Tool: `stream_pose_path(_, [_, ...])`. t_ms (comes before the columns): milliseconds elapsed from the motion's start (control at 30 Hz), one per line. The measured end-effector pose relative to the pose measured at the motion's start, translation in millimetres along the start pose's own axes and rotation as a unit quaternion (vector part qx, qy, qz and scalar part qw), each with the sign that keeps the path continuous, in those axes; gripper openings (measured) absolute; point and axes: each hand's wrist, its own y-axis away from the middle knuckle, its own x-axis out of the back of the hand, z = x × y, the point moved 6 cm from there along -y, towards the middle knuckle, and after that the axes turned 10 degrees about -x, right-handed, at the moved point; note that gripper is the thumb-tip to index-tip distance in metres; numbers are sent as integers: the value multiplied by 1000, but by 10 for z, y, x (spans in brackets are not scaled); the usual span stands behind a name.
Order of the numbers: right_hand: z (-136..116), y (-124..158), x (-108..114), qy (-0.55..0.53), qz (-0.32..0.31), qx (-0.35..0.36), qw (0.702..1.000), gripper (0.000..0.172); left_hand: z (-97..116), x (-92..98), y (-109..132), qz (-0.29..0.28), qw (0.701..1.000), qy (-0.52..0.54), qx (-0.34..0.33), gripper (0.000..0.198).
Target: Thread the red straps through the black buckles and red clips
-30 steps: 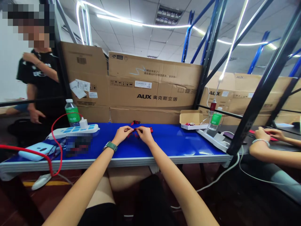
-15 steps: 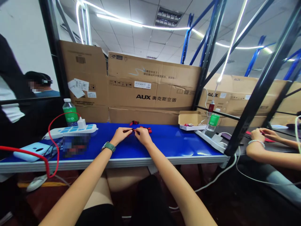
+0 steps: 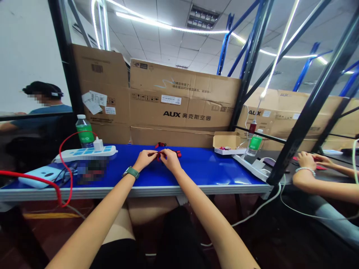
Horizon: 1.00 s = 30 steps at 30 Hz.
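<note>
Left hand (image 3: 145,160) and right hand (image 3: 170,160) pinch a small red piece (image 3: 160,155) on a blue table (image 3: 196,168)

The hands sit close together near the middle of the table, their fingertips meeting on the small red piece from either side, fingers bunched rather than spread. Exactly how each finger grips is too small to tell. A green-strapped watch (image 3: 131,172) circles the left wrist. Just beside the right hand lies a red scrap (image 3: 178,153), and another (image 3: 160,145) lies just beyond the fingers, near the table's back edge.

To the left are a light blue case (image 3: 36,179), a looping red cable (image 3: 63,166), a white power strip (image 3: 85,151) and a water bottle (image 3: 84,131). To the right are a second power strip (image 3: 252,166), a small open box (image 3: 226,142) holding colourful bits and a second bottle (image 3: 254,145). Further right, a co-worker's hands (image 3: 307,160) work at a dark desk (image 3: 331,175) — one wrist wears a beaded bracelet (image 3: 304,170).

Farthest back stand large cardboard boxes (image 3: 179,108) and a blue-and-black shelving rack (image 3: 249,56)
</note>
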Motion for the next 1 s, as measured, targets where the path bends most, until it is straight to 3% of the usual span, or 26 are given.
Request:
stream_pose_path(200, [34,-24,-24,14,-13,-29,999,13,70,5,18,-1,999,-38,-17,35])
stream_pose_path(500, [-17,-5,-41,151,-50,-42,986,15,141,-22,32,-21,994,-93,-50,31])
stream_pose_path(733, [-5,-24,-45,124,-12,-24,992,16,167,1,16,2,997,-60,-46,36])
stream_pose_path(1000, [89,-25,-110,113,-68,-66,989,9,148,-57,38,-30,997,-56,-31,31])
